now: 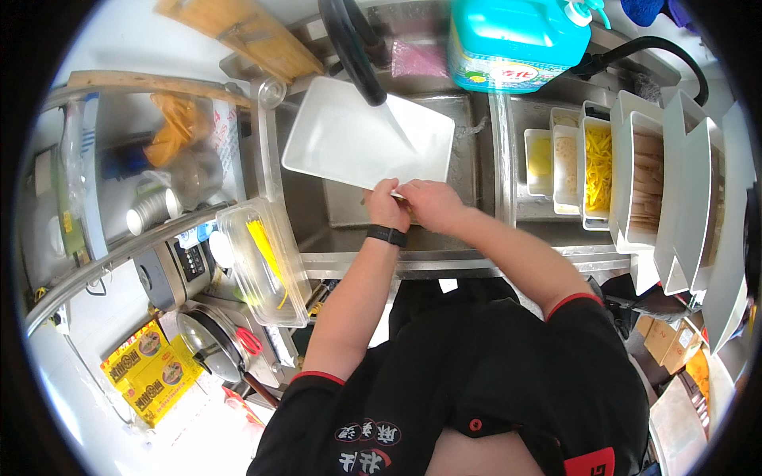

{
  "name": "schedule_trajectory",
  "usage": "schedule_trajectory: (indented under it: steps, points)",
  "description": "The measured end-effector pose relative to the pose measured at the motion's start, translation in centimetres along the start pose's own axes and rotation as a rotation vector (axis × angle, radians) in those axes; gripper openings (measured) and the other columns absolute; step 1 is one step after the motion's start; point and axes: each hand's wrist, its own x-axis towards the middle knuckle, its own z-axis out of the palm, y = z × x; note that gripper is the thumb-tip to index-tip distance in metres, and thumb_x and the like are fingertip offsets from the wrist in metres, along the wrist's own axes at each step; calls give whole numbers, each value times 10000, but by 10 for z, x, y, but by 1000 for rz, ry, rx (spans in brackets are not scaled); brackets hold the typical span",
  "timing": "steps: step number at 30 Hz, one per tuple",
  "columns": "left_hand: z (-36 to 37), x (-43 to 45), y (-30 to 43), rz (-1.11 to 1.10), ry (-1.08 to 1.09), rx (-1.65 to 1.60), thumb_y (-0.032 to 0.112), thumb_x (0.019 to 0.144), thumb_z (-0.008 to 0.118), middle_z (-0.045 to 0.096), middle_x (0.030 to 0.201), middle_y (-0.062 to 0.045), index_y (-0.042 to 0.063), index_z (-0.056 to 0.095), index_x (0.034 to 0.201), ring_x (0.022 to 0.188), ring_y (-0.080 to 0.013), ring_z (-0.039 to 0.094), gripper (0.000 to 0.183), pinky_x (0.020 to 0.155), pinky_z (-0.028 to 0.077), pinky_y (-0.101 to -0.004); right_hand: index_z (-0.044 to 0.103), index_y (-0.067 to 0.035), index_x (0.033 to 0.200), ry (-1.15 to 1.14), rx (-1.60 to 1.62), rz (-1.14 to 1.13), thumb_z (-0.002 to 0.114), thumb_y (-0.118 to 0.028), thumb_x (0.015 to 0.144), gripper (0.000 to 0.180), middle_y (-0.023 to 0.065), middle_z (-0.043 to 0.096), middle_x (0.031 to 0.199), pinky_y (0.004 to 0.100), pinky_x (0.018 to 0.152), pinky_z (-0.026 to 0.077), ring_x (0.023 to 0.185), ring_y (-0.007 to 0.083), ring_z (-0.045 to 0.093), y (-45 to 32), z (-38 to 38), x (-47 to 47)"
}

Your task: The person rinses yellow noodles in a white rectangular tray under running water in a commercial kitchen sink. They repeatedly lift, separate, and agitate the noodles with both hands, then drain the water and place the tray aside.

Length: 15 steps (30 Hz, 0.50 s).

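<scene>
Both hands meet at the near edge of a white rectangular plastic tub [357,134], which lies tilted over a stainless steel sink [309,232]. My left hand [387,205], below a black wristband, has its fingers bent close to the rim. Beside it, my right hand [431,202] is bent at the same edge, its fingertips near those of the left. Something small shows between the hands; what it is cannot be told. A black faucet spout [363,71] reaches over the tub, and a pale streak like running water falls from it into the tub.
A turquoise detergent jug [518,44] stands behind the sink. White containers of sliced food, one with yellow strips [597,169], line the right basin. A clear plastic bin [262,262] and a rice cooker [172,271] are at left. A wooden board [247,35] leans at the back.
</scene>
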Motion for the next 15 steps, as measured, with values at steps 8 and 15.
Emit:
schedule_trajectory:
  steps: [8, 15]
  points:
    - [9, -3, 20, 286, -144, -54, -142, 739, 527, 621, 1219, -94, -3, 551, 1305, 1131, -265, 628, 583, 979, 517, -384, 578, -183, 1411, -43, -704, -471, 674, -136, 881, 540, 120, 551, 1474, 566, 1234, 297, 1440, 377, 442, 72, -45, 23]
    - [17, 13, 17, 371, -68, 18, -122, 741, 507, 619, 1190, -102, -13, 550, 1281, 1105, -281, 623, 553, 993, 512, -416, 614, -76, 1332, -67, -121, -189, 696, -114, 827, 513, 150, 567, 1404, 509, 1242, 262, 1414, 363, 441, 41, 9, 28]
